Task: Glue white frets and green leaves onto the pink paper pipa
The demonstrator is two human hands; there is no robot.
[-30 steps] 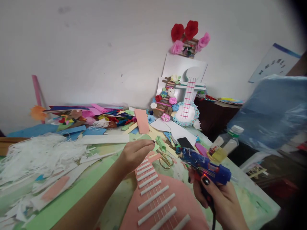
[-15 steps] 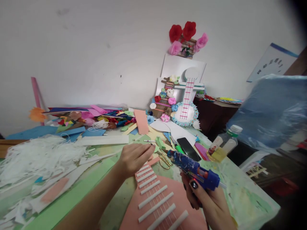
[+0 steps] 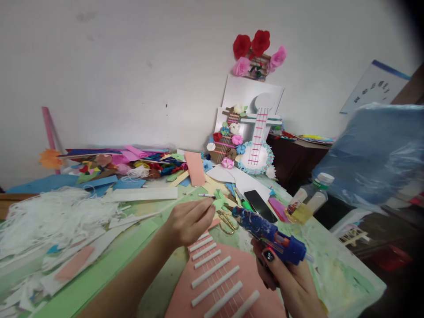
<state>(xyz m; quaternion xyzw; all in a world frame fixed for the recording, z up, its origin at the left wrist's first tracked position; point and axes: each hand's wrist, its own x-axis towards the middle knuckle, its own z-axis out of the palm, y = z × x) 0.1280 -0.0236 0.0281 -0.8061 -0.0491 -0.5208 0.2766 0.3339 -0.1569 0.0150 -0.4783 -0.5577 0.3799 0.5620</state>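
In my right hand is a blue hot glue gun, with my fingers closed round its handle and its nozzle pointing left. My left hand covers the far, narrow end of a pink guitar-shaped paper piece. The fingers of that hand are together and bent down; what they hold, if anything, is hidden beneath them. White paper rolls lie across the piece like frets, over thin lengthwise strings. Gold-handled scissors rest between my left fingers and the nozzle.
A black phone and a bottle of yellow liquid stand to the right. White string is heaped at left. Paper scraps line the back, beside a white decorated guitar model leaning at the wall.
My left hand has tilted a little, its fingers lowering and drawing closer over the narrow end. The glue gun has shifted very slightly right and down.
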